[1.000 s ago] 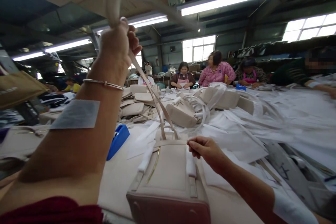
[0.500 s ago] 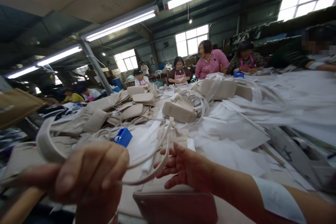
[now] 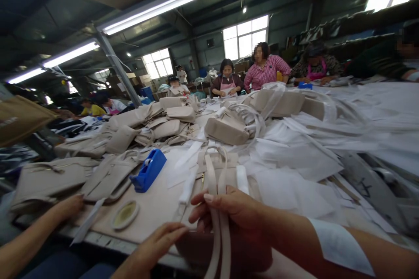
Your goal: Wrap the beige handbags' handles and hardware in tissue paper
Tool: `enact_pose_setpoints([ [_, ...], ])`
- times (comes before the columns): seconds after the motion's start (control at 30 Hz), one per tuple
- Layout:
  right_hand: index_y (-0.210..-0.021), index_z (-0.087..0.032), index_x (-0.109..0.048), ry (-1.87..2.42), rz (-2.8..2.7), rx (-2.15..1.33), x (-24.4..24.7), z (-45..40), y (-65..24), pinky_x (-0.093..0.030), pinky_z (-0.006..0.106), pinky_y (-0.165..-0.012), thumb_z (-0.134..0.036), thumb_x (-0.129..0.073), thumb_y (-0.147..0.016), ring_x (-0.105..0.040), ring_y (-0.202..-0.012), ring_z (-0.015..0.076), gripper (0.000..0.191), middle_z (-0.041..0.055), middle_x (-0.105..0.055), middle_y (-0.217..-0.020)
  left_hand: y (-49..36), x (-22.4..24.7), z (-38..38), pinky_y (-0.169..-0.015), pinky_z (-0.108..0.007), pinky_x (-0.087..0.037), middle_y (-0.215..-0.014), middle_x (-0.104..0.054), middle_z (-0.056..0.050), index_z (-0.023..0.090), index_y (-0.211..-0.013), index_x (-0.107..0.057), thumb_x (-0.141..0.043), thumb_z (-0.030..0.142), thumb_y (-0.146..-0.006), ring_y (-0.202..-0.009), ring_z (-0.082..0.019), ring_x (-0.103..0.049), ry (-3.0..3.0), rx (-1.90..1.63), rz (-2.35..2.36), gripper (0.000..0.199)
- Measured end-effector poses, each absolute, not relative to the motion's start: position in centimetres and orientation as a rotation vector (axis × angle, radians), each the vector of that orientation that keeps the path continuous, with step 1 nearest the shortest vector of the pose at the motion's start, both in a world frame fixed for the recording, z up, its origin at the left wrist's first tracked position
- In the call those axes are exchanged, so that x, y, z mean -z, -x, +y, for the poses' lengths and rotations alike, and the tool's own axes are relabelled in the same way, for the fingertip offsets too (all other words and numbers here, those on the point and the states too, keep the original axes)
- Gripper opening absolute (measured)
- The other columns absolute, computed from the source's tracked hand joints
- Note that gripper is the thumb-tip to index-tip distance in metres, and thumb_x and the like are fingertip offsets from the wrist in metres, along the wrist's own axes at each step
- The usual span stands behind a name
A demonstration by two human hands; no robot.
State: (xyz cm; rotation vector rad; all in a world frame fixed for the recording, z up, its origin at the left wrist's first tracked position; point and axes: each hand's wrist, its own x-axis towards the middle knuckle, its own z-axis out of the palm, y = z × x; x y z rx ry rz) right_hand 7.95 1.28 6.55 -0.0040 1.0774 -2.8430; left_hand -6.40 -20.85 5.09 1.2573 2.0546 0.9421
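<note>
On the table (image 3: 106,211) in front of you, the beige bag (image 3: 250,248) lies near the edge, its base toward you. Your right hand (image 3: 234,207) grips its two pale straps (image 3: 211,174) between thumb and fingers; your left hand (image 3: 157,244), released, fingers extended, is just beside the bag, with a blue tape dispenser (image 3: 152,173) beyond it.

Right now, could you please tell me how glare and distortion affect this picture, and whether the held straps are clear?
Head view: the windows wash out white and the ceiling lights glare, while the roof stays dark; head view: the post leans, perhaps from camera tilt or lens distortion; head view: the straps in the right hand show clearly, if slightly soft.
</note>
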Motion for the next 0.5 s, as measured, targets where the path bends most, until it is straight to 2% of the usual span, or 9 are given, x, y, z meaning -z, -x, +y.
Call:
enact_pose_setpoints([
  [0.07,-0.105,-0.010,-0.064,0.117,0.999,2.750,-6.5,1.1,-8.3,-0.049,0.035,-0.079,-0.042,-0.072,-0.078,-0.066,-0.079,0.0181,0.042,0.0106,-0.070,-0.094,7.1,-5.9,-22.1,-0.100,-0.049,-0.048,-0.112,-0.073,0.002,0.054,-0.102,-0.071,-0.072,0.052,-0.065,-0.111,-0.037,-0.062,-1.079,-1.002,2.412,0.038],
  [0.1,-0.107,-0.011,-0.063,0.149,0.991,2.708,-6.5,0.8,-8.3,-0.049,0.035,-0.078,-0.040,-0.073,-0.077,-0.066,-0.080,0.0185,0.044,0.0107,-0.070,-0.095,7.2,-6.4,-22.3,-0.096,-0.050,-0.051,-0.104,-0.075,0.000,0.051,-0.098,-0.073,-0.071,0.055,-0.066,-0.104,-0.037,-0.065,-0.979,-1.044,2.446,0.031],
  [0.17,-0.110,-0.013,-0.062,0.163,1.049,2.650,-6.5,0.0,-8.2,-0.049,0.033,-0.074,-0.036,-0.074,-0.075,-0.065,-0.075,0.0166,0.044,0.0090,-0.069,-0.093,6.9,-7.2,-21.3,-0.088,-0.049,-0.055,-0.098,-0.076,-0.002,0.043,-0.098,-0.075,-0.064,0.060,-0.074,-0.092,-0.033,-0.069,-0.820,-1.195,2.258,0.031],
  [0.27,-0.101,-0.013,-0.064,0.068,1.319,2.495,-6.8,-1.1,-8.1,-0.047,0.027,-0.065,-0.028,-0.067,-0.074,-0.061,-0.064,0.0123,0.030,0.0056,-0.065,-0.084,5.1,-7.4,-17.5,-0.079,-0.042,-0.057,-0.095,-0.074,-0.010,0.024,-0.111,-0.071,-0.056,0.060,-0.084,-0.079,-0.027,-0.069,-0.695,-1.363,1.740,0.048],
  [0.33,-0.089,-0.012,-0.065,-0.047,1.638,2.336,-7.0,-1.1,-8.5,-0.046,0.026,-0.064,-0.021,-0.061,-0.074,-0.058,-0.064,0.0118,0.018,0.0042,-0.063,-0.079,3.8,-7.1,-14.4,-0.064,-0.033,-0.056,-0.076,-0.072,-0.010,0.015,-0.104,-0.071,-0.061,0.055,-0.083,-0.062,-0.020,-0.065,-0.613,-1.386,1.518,0.047],
  [0.4,-0.085,-0.013,-0.066,-0.155,1.996,2.165,-7.1,-0.7,-9.2,-0.046,0.025,-0.066,-0.016,-0.059,-0.072,-0.056,-0.067,0.0122,0.015,0.0030,-0.063,-0.080,3.0,-6.9,-12.0,-0.059,-0.026,-0.052,-0.069,-0.069,-0.009,0.010,-0.092,-0.071,-0.069,0.044,-0.081,-0.059,-0.017,-0.063,-0.546,-1.433,1.405,0.036],
  [0.43,-0.088,-0.014,-0.066,-0.210,2.107,2.096,-7.2,-0.3,-9.6,-0.045,0.024,-0.064,-0.016,-0.058,-0.072,-0.056,-0.066,0.0121,0.018,0.0022,-0.063,-0.079,2.9,-7.0,-11.1,-0.061,-0.025,-0.052,-0.071,-0.069,-0.009,0.009,-0.088,-0.070,-0.071,0.039,-0.080,-0.062,-0.017,-0.064,-0.524,-1.480,1.380,0.031],
  [0.5,-0.108,-0.017,-0.063,-0.335,2.116,2.053,-7.4,0.5,-10.5,-0.043,0.022,-0.056,-0.022,-0.054,-0.080,-0.055,-0.057,0.0111,0.031,0.0008,-0.063,-0.076,3.4,-7.4,-10.2,-0.067,-0.028,-0.053,-0.076,-0.069,-0.009,0.009,-0.084,-0.068,-0.073,0.032,-0.078,-0.067,-0.017,-0.065,-0.470,-1.588,1.368,0.024],
])
